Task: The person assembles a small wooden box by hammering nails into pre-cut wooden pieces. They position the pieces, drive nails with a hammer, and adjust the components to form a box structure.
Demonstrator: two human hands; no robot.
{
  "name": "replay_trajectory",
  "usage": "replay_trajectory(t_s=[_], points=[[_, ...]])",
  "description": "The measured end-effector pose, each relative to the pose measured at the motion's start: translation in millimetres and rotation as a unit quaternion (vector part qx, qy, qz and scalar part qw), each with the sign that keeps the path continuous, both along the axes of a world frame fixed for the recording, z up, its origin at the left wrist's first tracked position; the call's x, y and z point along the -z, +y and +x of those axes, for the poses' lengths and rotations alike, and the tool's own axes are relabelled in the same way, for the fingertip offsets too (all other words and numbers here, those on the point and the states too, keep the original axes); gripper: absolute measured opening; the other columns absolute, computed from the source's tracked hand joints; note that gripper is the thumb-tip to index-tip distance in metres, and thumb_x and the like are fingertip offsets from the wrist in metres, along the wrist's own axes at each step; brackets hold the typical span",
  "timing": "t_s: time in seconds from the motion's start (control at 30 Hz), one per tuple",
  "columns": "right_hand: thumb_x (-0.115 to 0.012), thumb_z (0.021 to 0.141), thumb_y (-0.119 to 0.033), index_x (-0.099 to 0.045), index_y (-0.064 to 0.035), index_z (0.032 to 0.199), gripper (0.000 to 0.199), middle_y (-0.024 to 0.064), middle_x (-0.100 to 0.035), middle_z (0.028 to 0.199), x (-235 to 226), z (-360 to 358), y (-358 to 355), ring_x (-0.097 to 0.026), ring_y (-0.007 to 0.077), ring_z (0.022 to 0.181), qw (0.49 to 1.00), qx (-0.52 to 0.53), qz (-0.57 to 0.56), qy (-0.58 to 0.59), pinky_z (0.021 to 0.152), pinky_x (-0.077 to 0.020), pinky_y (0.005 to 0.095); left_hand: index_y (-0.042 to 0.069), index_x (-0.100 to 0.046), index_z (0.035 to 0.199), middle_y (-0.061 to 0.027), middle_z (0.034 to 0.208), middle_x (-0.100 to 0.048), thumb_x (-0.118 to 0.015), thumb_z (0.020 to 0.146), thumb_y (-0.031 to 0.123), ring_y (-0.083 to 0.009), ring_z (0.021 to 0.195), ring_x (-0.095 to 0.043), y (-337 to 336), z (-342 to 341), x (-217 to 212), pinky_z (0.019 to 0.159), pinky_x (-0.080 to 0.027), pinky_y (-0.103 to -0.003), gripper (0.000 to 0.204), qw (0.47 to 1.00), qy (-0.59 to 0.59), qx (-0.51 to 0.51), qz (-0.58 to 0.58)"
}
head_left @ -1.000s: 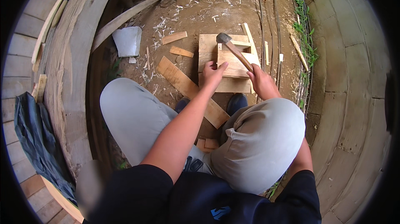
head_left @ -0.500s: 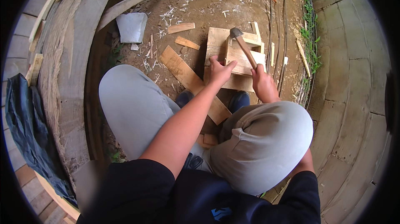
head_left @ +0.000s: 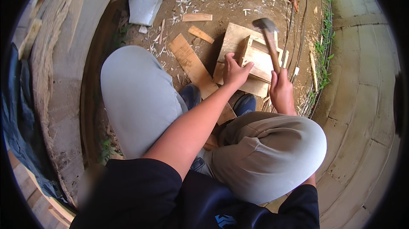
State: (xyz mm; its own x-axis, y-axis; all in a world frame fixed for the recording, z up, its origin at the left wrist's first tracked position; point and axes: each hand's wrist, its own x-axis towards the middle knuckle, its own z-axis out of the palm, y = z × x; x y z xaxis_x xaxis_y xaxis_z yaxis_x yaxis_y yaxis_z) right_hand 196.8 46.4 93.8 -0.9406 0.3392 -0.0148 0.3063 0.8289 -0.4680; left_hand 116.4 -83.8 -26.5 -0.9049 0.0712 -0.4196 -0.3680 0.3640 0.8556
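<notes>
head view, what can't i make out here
Head view:
Hammer: lower handle end hidden by the right hand
Right forearm: mostly behind the right knee
Long plank: partly behind the left forearm
Dark plastic sheet: cut off by the left rim

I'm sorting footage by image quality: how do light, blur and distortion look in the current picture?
Head view: joints in the grey slabs at right bow with the fisheye; head view: the box has a bright, pale top; head view: a dark shadow lies left of the board; head view: a grey smear at lower left is out of focus, unidentifiable.
</notes>
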Motion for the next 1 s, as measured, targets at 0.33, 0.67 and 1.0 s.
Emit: replay_trajectory(t_s=[0.33, 0.67, 1.0], points=[[-0.053, 0.107, -0.021, -0.046, -0.0024, 0.104, 0.02, 0.031, -0.063, 0.067, 29, 17, 23, -0.065, 0.0527, 0.063, 0.999, -0.045, 0.011, -0.004, 0.049, -0.046, 0.0586, 0.003, -0.042, 0.134, -0.0177, 0.121, -0.056, -0.083, 0.078, 0.045, -0.033, 0.111, -0.058, 22, 21, 2, 0.097, -0.047, -0.045, 0.082, 0.995, 0.033, -0.09, -0.016], [-0.052, 0.107, -0.018, -0.052, -0.0019, 0.105, 0.016, 0.0222, -0.059, 0.063, -2, 40, 27, -0.064, 0.038, 0.054, 0.998, -0.065, -0.011, 0.022, 0.049, -0.0447, 0.046, 0.002, -0.057, 0.114, -0.0205, 0.108, -0.063, -0.045, 0.098, 0.02, -0.0374, 0.102, -0.063, -12, -19, 36, 0.091, -0.049, -0.047, 0.027, 0.924, 0.125, -0.36, 0.031], [-0.056, 0.105, -0.023, -0.056, -0.0065, 0.114, 0.018, 0.0267, -0.067, 0.075, -20, 83, 20, -0.071, 0.0469, 0.073, 0.993, -0.005, -0.021, -0.12, 0.06, -0.0485, 0.0532, 0.003, -0.066, 0.097, -0.018, 0.101, -0.071, -0.046, 0.097, 0.015, -0.0338, 0.097, -0.067, -27, -79, 7, 0.09, -0.05, -0.043, 0.023, 0.899, 0.055, -0.426, 0.082]])
